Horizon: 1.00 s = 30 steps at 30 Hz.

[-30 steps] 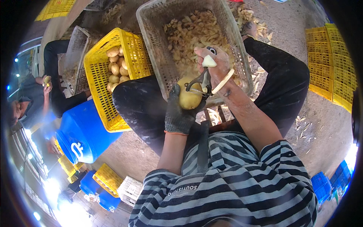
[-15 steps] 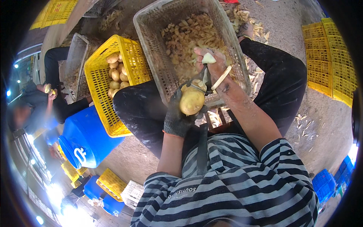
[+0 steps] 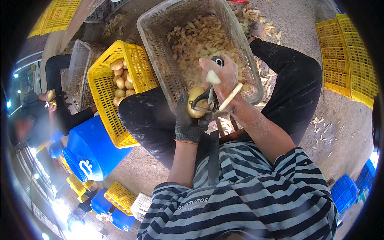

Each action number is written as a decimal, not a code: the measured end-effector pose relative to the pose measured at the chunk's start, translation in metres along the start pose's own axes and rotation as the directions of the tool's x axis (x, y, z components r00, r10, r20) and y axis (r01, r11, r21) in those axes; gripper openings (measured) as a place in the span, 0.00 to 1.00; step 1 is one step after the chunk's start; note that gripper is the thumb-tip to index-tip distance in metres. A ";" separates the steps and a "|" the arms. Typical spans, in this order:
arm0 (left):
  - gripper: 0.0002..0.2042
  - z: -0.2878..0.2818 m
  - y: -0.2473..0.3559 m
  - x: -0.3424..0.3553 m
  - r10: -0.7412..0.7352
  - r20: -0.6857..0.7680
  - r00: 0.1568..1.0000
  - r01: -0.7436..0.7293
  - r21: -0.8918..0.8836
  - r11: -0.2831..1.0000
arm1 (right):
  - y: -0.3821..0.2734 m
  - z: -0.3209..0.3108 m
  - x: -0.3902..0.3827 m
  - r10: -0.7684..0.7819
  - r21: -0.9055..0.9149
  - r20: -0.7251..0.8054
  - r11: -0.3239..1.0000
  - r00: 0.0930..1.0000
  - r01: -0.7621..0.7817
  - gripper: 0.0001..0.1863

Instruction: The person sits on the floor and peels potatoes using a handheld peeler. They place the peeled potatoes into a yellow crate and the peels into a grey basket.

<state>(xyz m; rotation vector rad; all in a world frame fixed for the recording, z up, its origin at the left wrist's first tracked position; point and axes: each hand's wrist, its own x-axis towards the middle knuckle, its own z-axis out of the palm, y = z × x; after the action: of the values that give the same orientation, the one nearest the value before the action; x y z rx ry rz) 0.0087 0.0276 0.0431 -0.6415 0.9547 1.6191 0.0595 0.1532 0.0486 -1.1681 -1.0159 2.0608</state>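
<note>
A yellowish potato [image 3: 194, 97] rests in my left hand [image 3: 187, 127], which wears a dark grey glove and is closed around it. My right hand [image 3: 227, 76] is bare and gripped on a black-headed peeler [image 3: 210, 97]; most of its handle is hidden in my fingers. The peeler's head lies against the potato's right side. A pale bit of peel [image 3: 213, 77] clings by my right fingers, and a long pale strip [image 3: 231, 97] lies across my right wrist. Both hands are over the near end of a grey crate [image 3: 157, 64] holding many peelings [image 3: 200, 38].
At my left knee, a tilted yellow crate [image 3: 141, 64] holds several potatoes [image 3: 119, 82]. A blue barrel [image 3: 98, 140] lies behind it. Another person's hands [image 3: 50, 98] hold something at far left. Stacked yellow crates [image 3: 336, 60] stand at right. Loose peelings [image 3: 319, 130] litter the floor.
The potato has turned and shifted slightly up and left in my left hand. My right hand and the peeler have come down, from the potato's upper edge to across its side.
</note>
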 end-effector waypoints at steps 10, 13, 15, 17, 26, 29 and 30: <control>0.22 -0.054 0.012 0.020 -0.028 0.256 0.966 0.047 -0.067 0.997 | 0.055 -0.025 0.083 -0.212 -0.365 -0.380 0.929 0.900 0.064 0.17; 0.22 -0.031 0.005 0.011 0.065 -0.067 0.996 -0.065 0.002 0.998 | 0.034 -0.039 0.073 -0.204 -0.283 -0.238 0.950 0.950 0.133 0.21; 0.22 -0.027 0.006 0.014 0.026 -0.059 0.998 -0.027 -0.014 1.000 | 0.005 -0.024 0.049 -0.117 -0.142 -0.251 0.986 0.961 0.083 0.22; 0.24 -0.022 0.006 0.016 0.026 -0.062 0.998 -0.029 -0.040 0.999 | -0.002 -0.008 0.034 -0.093 -0.063 -0.213 0.995 0.973 0.081 0.21; 0.22 -0.036 0.006 0.014 0.065 0.047 0.997 -0.065 -0.004 0.998 | 0.049 -0.024 0.078 -0.423 -0.601 -0.256 0.774 0.869 0.200 0.22; 0.20 -0.056 0.013 0.024 -0.051 0.134 0.990 0.047 0.029 0.998 | 0.028 -0.030 0.066 -0.223 -0.206 -0.292 0.964 0.930 0.167 0.15; 0.19 -0.049 0.010 0.022 0.006 0.063 0.998 -0.010 0.073 0.997 | 0.017 -0.020 0.052 -0.192 -0.202 -0.259 0.969 0.947 0.141 0.14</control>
<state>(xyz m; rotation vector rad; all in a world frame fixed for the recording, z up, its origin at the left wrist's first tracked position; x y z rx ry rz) -0.0099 -0.0031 0.0015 -0.5344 0.9666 1.5946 0.0509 0.1903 0.0042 -1.3666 -1.1380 1.6449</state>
